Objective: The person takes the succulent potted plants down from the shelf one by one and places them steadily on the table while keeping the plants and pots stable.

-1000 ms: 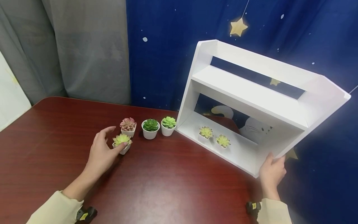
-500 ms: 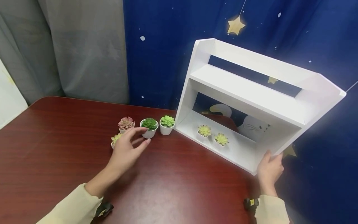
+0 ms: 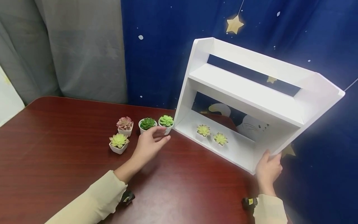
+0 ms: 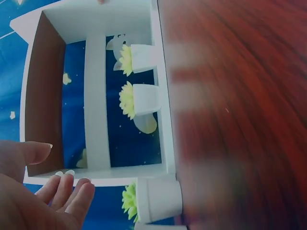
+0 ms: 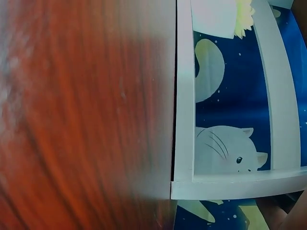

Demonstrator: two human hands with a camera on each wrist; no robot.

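Note:
My left hand [image 3: 149,143] hovers in front of a light green potted succulent [image 3: 166,120] and partly covers a dark green one [image 3: 147,123]. Its fingers are apart from the thumb; the left wrist view shows nothing between them. To its left stand a pinkish succulent [image 3: 125,123] and a yellow-green one [image 3: 118,142], both in white pots. My right hand [image 3: 268,169] grips the lower right side of a white two-tier shelf [image 3: 246,96], thumb in front, other fingers partly hidden. Two yellow-green succulents, one at left [image 3: 203,131] and one at right [image 3: 220,139], sit on its lower tier.
A reddish-brown wooden table [image 3: 70,149] bears the shelf and pots. Behind hangs a blue starry curtain [image 3: 156,62] beside a grey curtain [image 3: 84,56]. A star ornament [image 3: 234,24] dangles on a string above the shelf.
My left hand has let go of the yellow-green succulent beside the pinkish one and moved right, past the dark green pot. My right hand stays on the shelf.

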